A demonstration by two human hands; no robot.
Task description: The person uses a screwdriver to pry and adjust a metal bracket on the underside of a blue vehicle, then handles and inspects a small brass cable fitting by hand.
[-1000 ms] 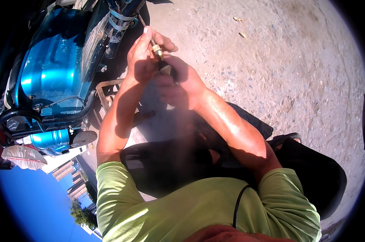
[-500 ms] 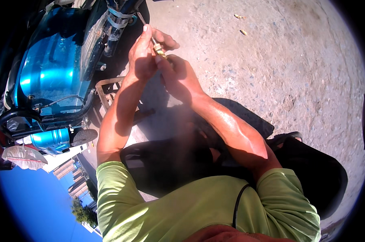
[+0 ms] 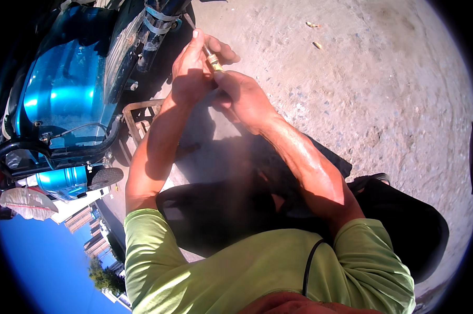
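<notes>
Hands stay raised since a second ago: your left hand (image 3: 190, 73) and right hand (image 3: 244, 97) pinch the brass-tipped tool (image 3: 212, 60) beside the blue motorcycle (image 3: 64, 99).

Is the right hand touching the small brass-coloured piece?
Touching. The head view shows the right hand with its fingertips on the brass-coloured piece, opposite the left hand.

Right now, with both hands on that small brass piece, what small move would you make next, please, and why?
Probably a short twist with the right hand while the left hand steadies it: both hands pinch the brass piece and its thin rod in mid-air above the ground.
</notes>
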